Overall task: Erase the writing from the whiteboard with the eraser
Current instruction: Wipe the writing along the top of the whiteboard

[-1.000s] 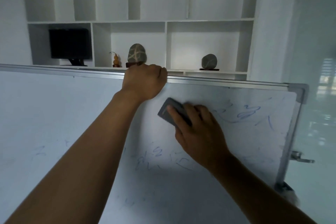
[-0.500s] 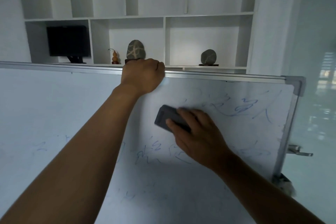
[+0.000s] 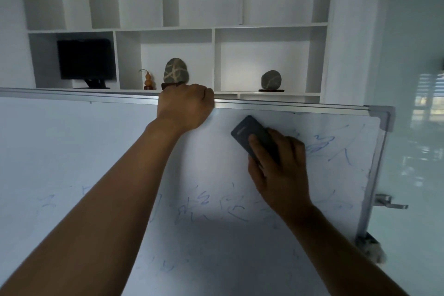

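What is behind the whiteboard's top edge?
White shelving holding a dark monitor, a gourd and two stones. The whiteboard covers everything lower.

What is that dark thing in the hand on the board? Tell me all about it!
It is the eraser, a dark grey block with rounded corners that looks like smooth plastic. It lies flat against the whiteboard, tilted so one end points up and left, just below the top frame. The right hand holds it, fingers laid over its lower half. Blue writing remains to its right and below it.
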Demonstrator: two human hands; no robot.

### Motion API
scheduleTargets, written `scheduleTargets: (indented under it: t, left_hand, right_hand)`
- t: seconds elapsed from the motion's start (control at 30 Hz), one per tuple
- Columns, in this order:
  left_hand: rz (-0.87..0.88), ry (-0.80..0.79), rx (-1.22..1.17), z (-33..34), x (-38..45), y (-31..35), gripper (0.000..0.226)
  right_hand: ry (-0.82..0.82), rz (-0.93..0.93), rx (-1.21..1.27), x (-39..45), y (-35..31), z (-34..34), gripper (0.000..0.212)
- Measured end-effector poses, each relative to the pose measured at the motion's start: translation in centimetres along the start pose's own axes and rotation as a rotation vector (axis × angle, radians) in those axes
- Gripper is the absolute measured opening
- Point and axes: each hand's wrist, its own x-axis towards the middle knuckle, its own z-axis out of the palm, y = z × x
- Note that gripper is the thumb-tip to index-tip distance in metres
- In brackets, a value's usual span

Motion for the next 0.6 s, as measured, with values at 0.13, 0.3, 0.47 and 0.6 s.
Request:
scheduleTargets:
  t: [0.13,0.3,0.47,0.6]
  left_hand:
    - [0.054,-0.024,0.075,-0.6,-0.3,0.1,0.023]
    - [0.014,-0.014,0.014,-0.3,-0.5,-0.1,0.024]
    - [-0.025,-0.014,-0.027,-0.2,-0.3,0.3,0.032]
    - [-0.083,-0.061,0.004,0.3,-0.1,0.2,0.046]
  right_hand:
    - [-0.133,-0.247,0.016,-0.9,-1.9,0.1,0.031]
    - [-0.014,0.105,0.011,0.5,0.0,-0.4,0.033]
    - [-0.173,-0.196,0.030,-1.5,-1.0,-0.5,0.032]
    - [-0.011,0.177,0.025,-0.2,0.5,-0.9,0.033]
